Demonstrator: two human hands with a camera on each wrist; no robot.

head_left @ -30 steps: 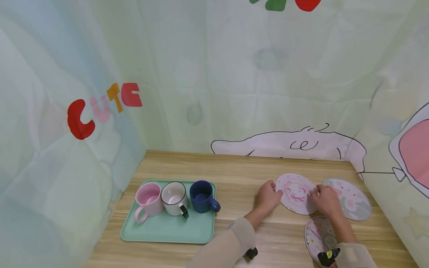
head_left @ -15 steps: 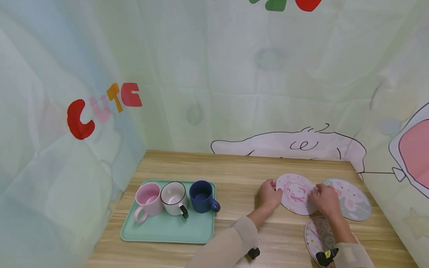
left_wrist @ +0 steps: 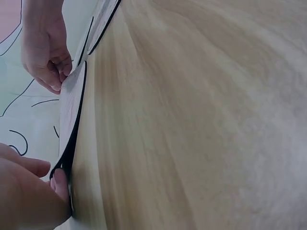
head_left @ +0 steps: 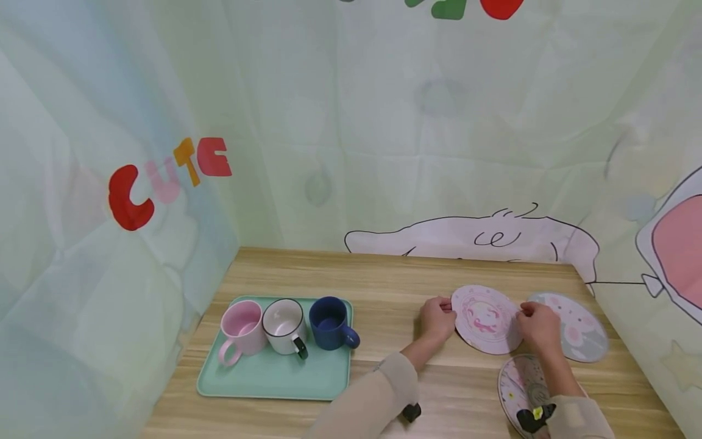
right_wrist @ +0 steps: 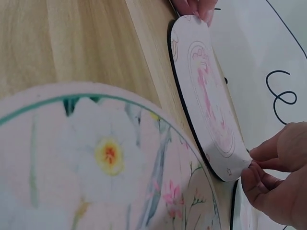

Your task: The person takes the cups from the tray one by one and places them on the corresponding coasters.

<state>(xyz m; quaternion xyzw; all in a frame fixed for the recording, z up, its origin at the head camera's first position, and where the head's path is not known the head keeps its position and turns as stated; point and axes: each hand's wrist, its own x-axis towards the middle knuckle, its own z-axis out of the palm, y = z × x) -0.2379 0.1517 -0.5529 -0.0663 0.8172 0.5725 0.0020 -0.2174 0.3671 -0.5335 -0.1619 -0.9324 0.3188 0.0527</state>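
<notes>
A thin round coaster [head_left: 485,320], pale pink with a pink figure in its middle, lies between my hands on the right of the head view. My left hand [head_left: 437,320] pinches its left edge, thumb underneath in the left wrist view, where the dark underside shows along a raised, bent rim. At the opposite edge, my right hand [right_wrist: 283,172] pinches the rim between thumb and fingers. Nearer to me lies a flowered round coaster [right_wrist: 96,158], partly hidden by my right forearm in the head view. A grey coaster [head_left: 584,332] with pink and white shapes lies behind my right hand.
On the left stands a mint tray [head_left: 274,381] with a pink mug [head_left: 243,329], a white mug [head_left: 285,326] with a black handle, and a navy mug [head_left: 329,323]. The wooden table [head_left: 384,274] meets printed cloth walls [head_left: 329,122] at the back and sides.
The pink coaster has shifted slightly to the right and its far right edge shows more. My right hand has moved slightly right with it; my left fingers have changed their hold at the left edge.
</notes>
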